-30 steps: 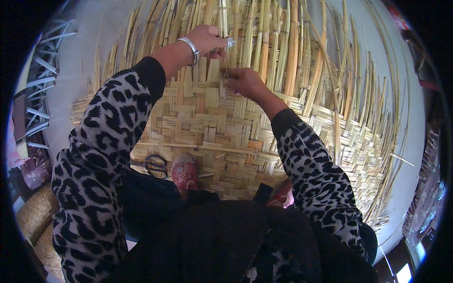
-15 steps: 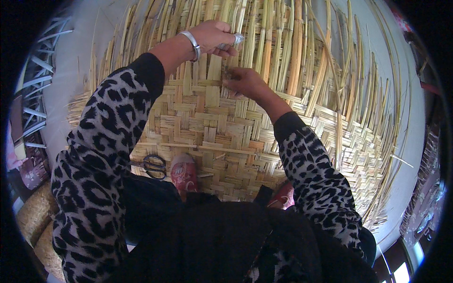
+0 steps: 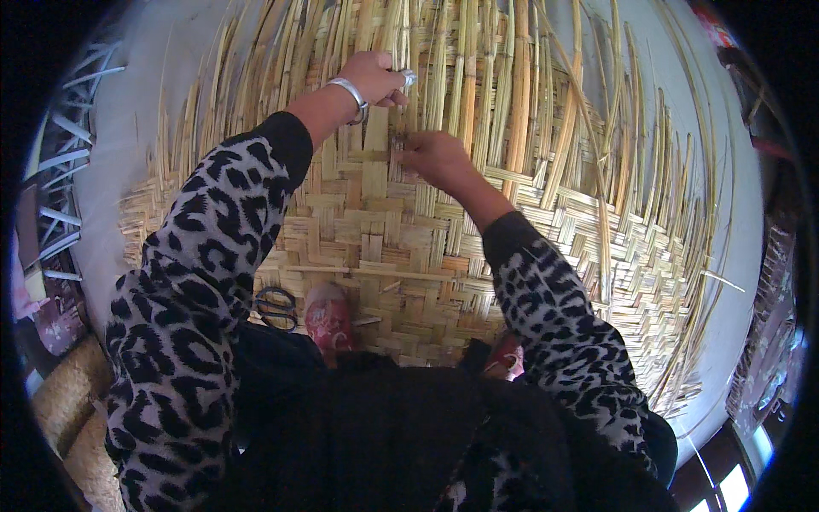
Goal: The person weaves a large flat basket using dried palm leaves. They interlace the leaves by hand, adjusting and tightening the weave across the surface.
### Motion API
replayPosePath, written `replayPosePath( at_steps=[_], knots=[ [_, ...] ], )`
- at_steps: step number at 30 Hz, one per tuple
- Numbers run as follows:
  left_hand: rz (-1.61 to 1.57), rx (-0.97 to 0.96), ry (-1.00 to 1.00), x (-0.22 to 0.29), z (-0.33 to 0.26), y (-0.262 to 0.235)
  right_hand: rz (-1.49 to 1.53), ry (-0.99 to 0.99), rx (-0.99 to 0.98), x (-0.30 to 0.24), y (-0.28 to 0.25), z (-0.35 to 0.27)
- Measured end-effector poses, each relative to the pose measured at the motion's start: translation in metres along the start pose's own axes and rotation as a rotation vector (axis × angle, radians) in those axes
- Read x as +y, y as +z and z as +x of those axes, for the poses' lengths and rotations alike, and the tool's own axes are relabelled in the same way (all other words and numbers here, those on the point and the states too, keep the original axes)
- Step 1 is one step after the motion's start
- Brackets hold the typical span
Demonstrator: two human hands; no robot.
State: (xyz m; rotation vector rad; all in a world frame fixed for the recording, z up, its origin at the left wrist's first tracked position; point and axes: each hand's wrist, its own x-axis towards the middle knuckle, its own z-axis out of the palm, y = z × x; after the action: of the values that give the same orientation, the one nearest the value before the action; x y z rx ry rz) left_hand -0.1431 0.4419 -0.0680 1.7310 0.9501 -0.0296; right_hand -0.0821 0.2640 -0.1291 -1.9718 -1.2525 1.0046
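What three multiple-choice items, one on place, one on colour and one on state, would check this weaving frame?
1. Where do the scissors lie?
A. on the woven mat beside the pink shoe
B. in the right hand
C. on the loose strips at the top

2. What colour is the bangle on the left wrist?
A. red
B. silver
C. black

3. How does the far part of the mat stand?
A. fully woven
B. rolled up
C. loose, unwoven strips

Answers: 1 A, the scissors rest on the mat next to the pink shoe. 2 B, the band shines silver above the left hand. 3 C, the long strips fan out free beyond the right hand.
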Motion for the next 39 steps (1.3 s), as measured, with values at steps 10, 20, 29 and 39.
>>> replayPosePath(
  at_steps=[10, 20, 29, 39],
  knots=[
    [0.612, 0.149, 0.173, -0.034, 0.041, 0.021, -0.457, -0.112, 0.113, 0.03, -0.212, -0.043],
    [0.651, 0.472, 0.206, -0.023, -0.003, 0.057, -0.405, 0.234, 0.081, 0.098, -0.234, -0.214],
    [0.989, 0.314, 0.206, -0.02, -0.009, 0.051, -0.499, 0.404, 0.13, 0.139, -0.193, -0.196],
    [0.559, 0.081, -0.153, -0.024, 0.047, 0.029, 0.339, 0.334, 0.518, 0.177, -0.247, -0.205]
  ],
)
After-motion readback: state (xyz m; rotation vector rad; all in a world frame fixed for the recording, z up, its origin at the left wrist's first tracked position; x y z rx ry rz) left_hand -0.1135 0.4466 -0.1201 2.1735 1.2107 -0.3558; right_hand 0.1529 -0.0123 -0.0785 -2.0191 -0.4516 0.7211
